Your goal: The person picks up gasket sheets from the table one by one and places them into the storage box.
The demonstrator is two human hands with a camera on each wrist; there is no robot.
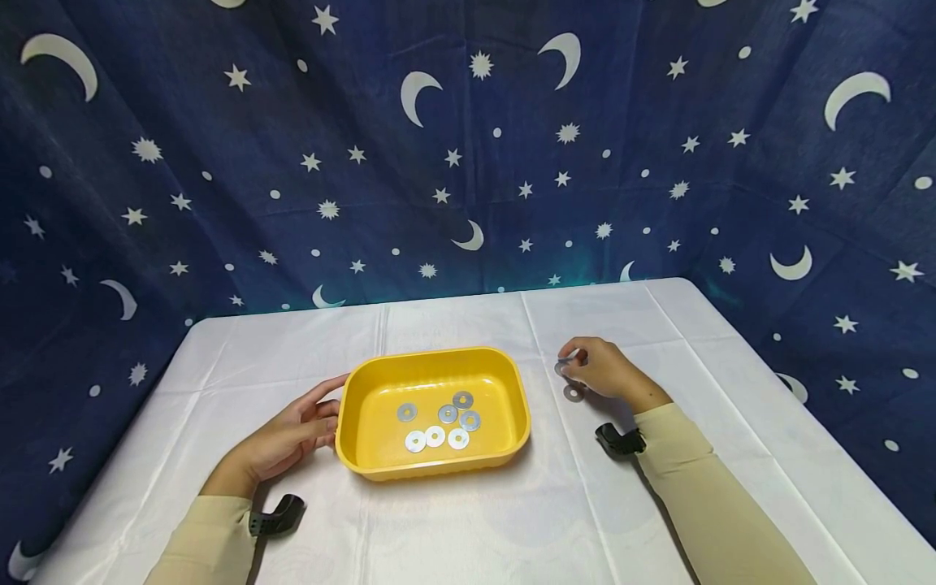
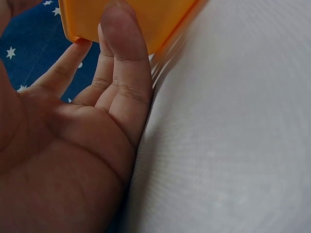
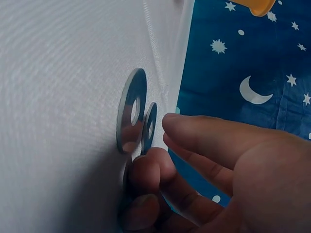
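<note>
A yellow tray (image 1: 433,471) stands on the white table with several flat metal washers (image 1: 458,439) lying inside. At its left end my left hand (image 1: 281,439) touches the outer wall, its fingers mostly straight; the left wrist view shows the fingertips against the tray's side (image 2: 165,19). To the right of the tray my right hand (image 1: 603,372) hovers low over loose washers, fingers bent. In the right wrist view a near washer (image 3: 131,111) and a farther washer (image 3: 150,127) appear beside the fingertips, with a gap between thumb and fingers. Something grey behind the fingers is partly hidden.
A white cloth (image 1: 468,528) with fold creases covers the table. Behind it hangs a dark blue curtain (image 1: 380,211) with moons and stars. Each wrist carries a black strap mount (image 1: 620,440).
</note>
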